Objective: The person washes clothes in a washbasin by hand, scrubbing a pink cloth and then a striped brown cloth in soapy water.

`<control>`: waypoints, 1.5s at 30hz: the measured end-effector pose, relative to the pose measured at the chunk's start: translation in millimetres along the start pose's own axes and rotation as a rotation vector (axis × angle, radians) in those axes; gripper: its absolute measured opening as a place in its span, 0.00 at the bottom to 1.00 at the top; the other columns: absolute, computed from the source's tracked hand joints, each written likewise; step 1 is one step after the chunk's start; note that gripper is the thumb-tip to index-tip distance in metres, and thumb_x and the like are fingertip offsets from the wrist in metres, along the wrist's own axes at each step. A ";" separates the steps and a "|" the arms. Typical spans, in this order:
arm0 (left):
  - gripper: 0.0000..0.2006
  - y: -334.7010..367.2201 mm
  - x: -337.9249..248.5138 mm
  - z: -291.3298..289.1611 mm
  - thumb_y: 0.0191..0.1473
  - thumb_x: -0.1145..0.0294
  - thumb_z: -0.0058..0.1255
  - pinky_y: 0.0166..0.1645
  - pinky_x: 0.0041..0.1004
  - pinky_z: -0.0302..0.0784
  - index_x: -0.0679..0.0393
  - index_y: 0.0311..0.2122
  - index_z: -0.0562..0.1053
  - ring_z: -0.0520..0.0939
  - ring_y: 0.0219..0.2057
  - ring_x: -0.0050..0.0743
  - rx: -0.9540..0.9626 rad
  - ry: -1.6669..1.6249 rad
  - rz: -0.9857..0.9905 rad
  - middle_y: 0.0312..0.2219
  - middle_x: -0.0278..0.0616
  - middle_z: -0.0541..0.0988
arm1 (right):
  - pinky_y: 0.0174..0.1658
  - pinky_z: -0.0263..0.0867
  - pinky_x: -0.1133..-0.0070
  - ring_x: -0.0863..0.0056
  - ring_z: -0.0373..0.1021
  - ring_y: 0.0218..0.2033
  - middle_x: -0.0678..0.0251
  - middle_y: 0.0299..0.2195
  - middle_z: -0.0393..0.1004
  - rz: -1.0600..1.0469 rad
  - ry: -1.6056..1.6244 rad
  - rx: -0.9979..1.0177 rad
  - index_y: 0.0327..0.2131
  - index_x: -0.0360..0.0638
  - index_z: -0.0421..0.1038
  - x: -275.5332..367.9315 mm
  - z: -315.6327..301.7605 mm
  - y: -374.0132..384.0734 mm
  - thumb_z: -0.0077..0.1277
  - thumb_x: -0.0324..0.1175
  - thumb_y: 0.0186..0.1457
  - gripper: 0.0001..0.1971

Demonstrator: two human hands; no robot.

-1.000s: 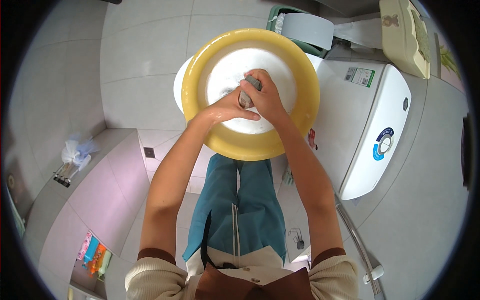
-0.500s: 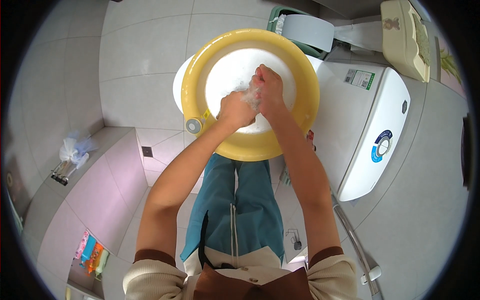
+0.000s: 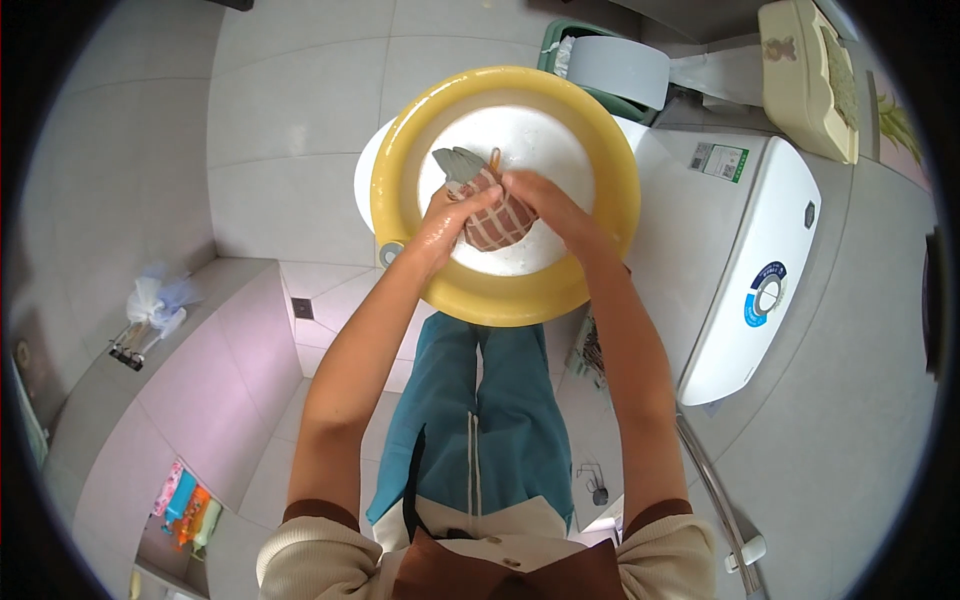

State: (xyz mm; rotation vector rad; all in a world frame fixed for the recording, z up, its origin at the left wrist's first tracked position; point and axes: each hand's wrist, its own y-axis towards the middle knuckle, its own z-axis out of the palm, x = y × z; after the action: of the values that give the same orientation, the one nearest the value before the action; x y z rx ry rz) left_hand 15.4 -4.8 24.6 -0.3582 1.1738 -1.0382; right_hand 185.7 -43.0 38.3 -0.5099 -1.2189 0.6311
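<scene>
A round yellow basin (image 3: 617,200) in front of me holds white, sudsy water (image 3: 545,135). Over the suds I hold up a wet brownish-pink cloth (image 3: 490,230) with pale plaid lines, a grey section (image 3: 458,163) and a small orange-brown loop (image 3: 495,157). My left hand (image 3: 442,220), wet and shiny, grips its left side with the thumb across the plaid. At the upper right edge my right hand (image 3: 543,197) has its fingers closed on the cloth; the fingertips are partly hidden.
A white appliance with a dial (image 3: 767,292) stands right of the basin. Beyond it are a green bin (image 3: 555,42) and a cream container (image 3: 785,80). On the left ledge lies a white tulle bundle (image 3: 150,305); colourful packets (image 3: 185,510) sit in a niche below.
Both hands were pressed together low over the suds, hiding the cloth. Now they are farther apart, and the plaid cloth shows between them. The round grey piece on the basin's left rim is less visible.
</scene>
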 end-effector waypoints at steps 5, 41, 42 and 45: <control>0.26 4.2 19.6 -1.7 0.44 0.62 0.60 0.48 0.28 0.69 0.63 0.47 0.65 0.75 0.41 0.30 -0.084 -0.198 0.040 0.40 0.42 0.74 | 0.36 0.65 0.77 0.75 0.70 0.28 0.66 0.26 0.75 -0.159 -0.255 -0.293 0.33 0.37 0.73 -39.2 -22.6 1.9 0.58 0.45 0.43 0.20; 0.18 55.6 9.9 34.4 0.57 0.55 0.42 0.16 0.26 0.62 0.61 0.27 0.68 0.66 0.13 0.23 -0.455 -0.213 0.106 0.16 0.35 0.69 | 0.30 0.63 0.65 0.53 0.69 0.25 0.55 0.23 0.73 -0.393 -0.711 -0.715 0.30 0.41 0.72 -27.5 48.3 15.8 0.48 0.40 0.51 0.12; 0.18 52.0 12.0 49.1 0.58 0.55 0.42 0.16 0.26 0.61 0.60 0.26 0.68 0.66 0.13 0.22 -0.433 -0.254 0.072 0.15 0.34 0.68 | 0.30 0.63 0.64 0.53 0.69 0.25 0.55 0.23 0.73 -0.397 -0.673 -0.747 0.29 0.42 0.72 -28.3 31.3 26.1 0.47 0.40 0.51 0.12; 0.16 38.6 6.5 53.2 0.58 0.57 0.41 0.17 0.26 0.61 0.57 0.23 0.65 0.64 0.14 0.21 -0.255 -0.199 -0.080 0.13 0.31 0.64 | 0.30 0.63 0.63 0.54 0.69 0.24 0.54 0.20 0.72 -0.296 -0.577 -0.823 0.25 0.44 0.72 -24.1 18.7 31.3 0.45 0.41 0.51 0.12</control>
State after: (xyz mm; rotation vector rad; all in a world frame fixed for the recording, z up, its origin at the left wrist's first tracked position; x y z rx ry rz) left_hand 80.7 -4.3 14.5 -0.6986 1.1197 -0.9004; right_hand 157.3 -36.3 5.9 -0.8338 -2.0682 -0.0248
